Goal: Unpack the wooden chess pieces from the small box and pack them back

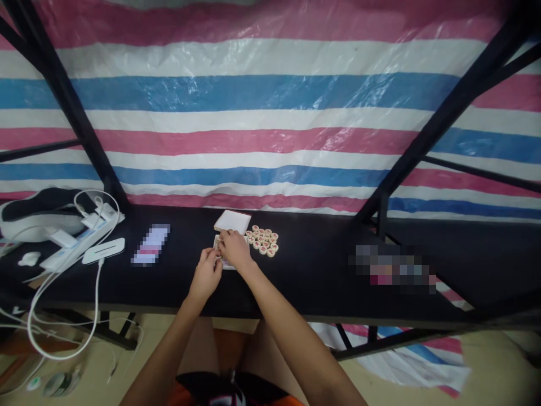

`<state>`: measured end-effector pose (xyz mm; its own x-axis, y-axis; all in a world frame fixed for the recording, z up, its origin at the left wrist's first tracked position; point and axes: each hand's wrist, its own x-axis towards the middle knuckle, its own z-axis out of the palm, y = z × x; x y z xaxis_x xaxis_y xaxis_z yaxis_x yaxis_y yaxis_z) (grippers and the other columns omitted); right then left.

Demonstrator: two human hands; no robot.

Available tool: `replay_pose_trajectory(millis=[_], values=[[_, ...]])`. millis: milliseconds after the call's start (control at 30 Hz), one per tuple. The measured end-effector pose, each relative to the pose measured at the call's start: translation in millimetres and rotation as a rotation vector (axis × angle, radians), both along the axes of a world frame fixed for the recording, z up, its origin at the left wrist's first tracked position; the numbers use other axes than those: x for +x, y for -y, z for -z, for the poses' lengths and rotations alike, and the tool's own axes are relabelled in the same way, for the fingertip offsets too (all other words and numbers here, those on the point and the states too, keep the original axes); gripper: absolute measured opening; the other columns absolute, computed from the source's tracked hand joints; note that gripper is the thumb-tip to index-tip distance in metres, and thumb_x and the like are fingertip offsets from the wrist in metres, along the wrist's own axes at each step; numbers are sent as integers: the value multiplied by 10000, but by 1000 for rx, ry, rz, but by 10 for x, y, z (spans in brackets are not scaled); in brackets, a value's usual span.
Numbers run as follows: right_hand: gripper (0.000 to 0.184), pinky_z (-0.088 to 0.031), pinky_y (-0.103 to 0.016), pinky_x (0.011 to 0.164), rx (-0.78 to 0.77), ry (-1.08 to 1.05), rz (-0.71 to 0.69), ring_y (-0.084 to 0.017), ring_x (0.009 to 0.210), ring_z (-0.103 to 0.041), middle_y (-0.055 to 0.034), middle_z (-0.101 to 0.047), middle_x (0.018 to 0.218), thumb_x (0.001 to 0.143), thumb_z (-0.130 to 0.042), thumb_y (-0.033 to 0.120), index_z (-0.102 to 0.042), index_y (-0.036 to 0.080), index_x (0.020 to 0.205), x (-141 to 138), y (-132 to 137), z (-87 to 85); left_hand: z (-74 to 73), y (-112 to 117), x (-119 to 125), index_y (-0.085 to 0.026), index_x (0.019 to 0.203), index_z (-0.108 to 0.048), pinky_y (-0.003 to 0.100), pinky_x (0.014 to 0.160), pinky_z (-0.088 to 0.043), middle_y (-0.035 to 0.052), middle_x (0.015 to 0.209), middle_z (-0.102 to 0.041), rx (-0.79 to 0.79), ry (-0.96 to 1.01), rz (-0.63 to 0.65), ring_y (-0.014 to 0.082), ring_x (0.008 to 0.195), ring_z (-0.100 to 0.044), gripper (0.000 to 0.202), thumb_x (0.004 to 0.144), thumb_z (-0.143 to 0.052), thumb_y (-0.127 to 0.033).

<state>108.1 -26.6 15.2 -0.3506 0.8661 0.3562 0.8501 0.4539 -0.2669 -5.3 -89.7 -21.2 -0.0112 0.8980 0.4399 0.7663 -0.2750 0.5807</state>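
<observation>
My left hand [205, 274] and my right hand [234, 248] meet over a small white box [224, 263] on the black table [313, 265]. Both hands have their fingers curled and pinched at the box; what they hold is too small to make out. Just to the right of my right hand lies a cluster of several round pale discs with red marks [262, 241]. Behind the hands lies the white box lid [232, 221], flat on the table.
A white power strip [80, 239] with plugs and looping white cables sits at the left, beside a dark pouch [42, 206]. Black metal frame posts [63, 96] rise on both sides. A striped tarp [270, 113] hangs behind the table.
</observation>
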Motion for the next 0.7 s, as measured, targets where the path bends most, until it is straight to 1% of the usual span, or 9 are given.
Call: replay_pose_trajectory(millis=[67, 167, 267, 333, 400, 500, 600, 700], values=[[155, -408, -337, 816, 42, -107, 30, -234, 927, -545, -89, -621, 975, 878, -475, 243, -577, 184, 978, 135, 137, 15, -3, 2, -7, -175, 941, -602, 354, 906, -475, 97, 1086, -521, 6, -10, 5, 204, 971, -599, 206, 839, -423, -190], [132, -398, -327, 842, 82, -247, 101, -221, 935, -534, -75, -614, 948, 895, -451, 250, -564, 188, 927, 455, 432, 108, -6, -10, -29, -174, 913, -612, 354, 936, -460, 93, 1071, -522, -4, -4, 1, 209, 1006, -585, 198, 816, -440, -198], [100, -403, -308, 804, 25, -248, 149, -206, 881, -542, -55, -616, 894, 888, -459, 226, -553, 194, 886, 763, 686, 236, -1, -36, -50, -182, 886, -623, 358, 954, -449, 84, 1052, -528, -8, 13, -8, 209, 1005, -580, 194, 797, -453, -208], [89, -404, -297, 766, -13, -193, 177, -202, 848, -543, -47, -616, 866, 881, -469, 214, -555, 198, 869, 885, 770, 298, 6, -53, -59, -185, 880, -627, 360, 965, -441, 80, 1052, -527, -10, 21, -5, 209, 1008, -575, 196, 791, -455, -217], [87, -403, -294, 753, -26, -150, 198, -201, 842, -542, -45, -616, 859, 879, -478, 214, -563, 200, 868, 931, 787, 323, 13, -62, -60, -186, 891, -627, 360, 976, -432, 79, 1059, -523, -15, 25, 1, 209, 1016, -568, 202, 791, -455, -224], [126, -411, -297, 756, -9, -121, 219, -201, 850, -543, -58, -613, 894, 891, -468, 223, -592, 202, 900, 911, 755, 314, 24, -58, -50, -189, 896, -624, 360, 984, -426, 80, 1064, -513, -10, 21, 11, 211, 1026, -562, 203, 802, -448, -228], [203, -423, -299, 765, 14, -106, 194, -197, 866, -548, -74, -599, 970, 902, -452, 220, -618, 220, 1018, 872, 732, 312, 34, -45, -34, -188, 898, -620, 368, 983, -426, 84, 1053, -507, 17, 3, 26, 215, 1026, -559, 201, 820, -439, -225], [283, -434, -307, 780, 5, -79, 154, -202, 880, -557, -77, -593, 964, 896, -468, 227, -590, 229, 1152, 858, 729, 352, 41, -32, -24, -183, 912, -619, 378, 974, -431, 87, 1049, -506, 34, -9, 31, 215, 1016, -557, 196, 830, -442, -205]])
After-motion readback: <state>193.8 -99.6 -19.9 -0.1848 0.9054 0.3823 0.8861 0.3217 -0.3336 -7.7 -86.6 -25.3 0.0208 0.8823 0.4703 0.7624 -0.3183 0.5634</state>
